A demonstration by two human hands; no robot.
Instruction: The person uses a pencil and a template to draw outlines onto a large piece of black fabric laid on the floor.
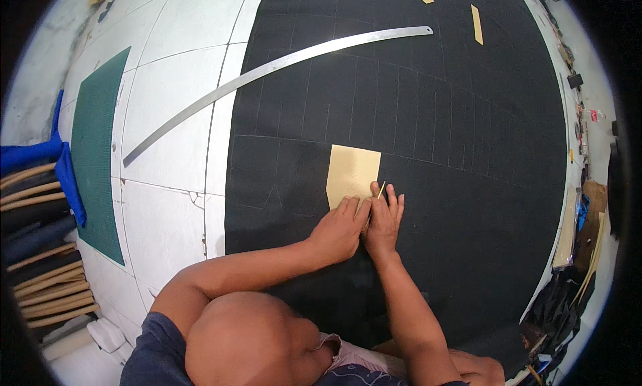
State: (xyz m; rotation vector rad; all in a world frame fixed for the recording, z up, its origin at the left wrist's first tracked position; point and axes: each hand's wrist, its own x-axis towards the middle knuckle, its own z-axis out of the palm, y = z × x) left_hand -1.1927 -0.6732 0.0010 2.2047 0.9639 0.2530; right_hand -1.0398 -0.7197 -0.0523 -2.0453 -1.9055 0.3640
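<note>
A tan card pattern piece [354,169] lies flat on a wide black cloth [468,252] marked with thin pale lines. My left hand [341,227] presses its fingers on the card's near edge. Right beside it, my right hand [382,222] is closed on a thin yellow pencil-like stick [382,190], whose end sticks up between the fingers. The stick's lower end is hidden by my hands. Both hands meet at the card's near right corner.
A long steel ruler [281,62] lies across the cloth's left edge onto white floor tiles [167,212]. Narrow tan card strips [477,25] rest at the far side. Leftward are a green cutting mat [100,159] and stacked fabric rolls [50,279]. A dark plastic bag [558,306] sits at right.
</note>
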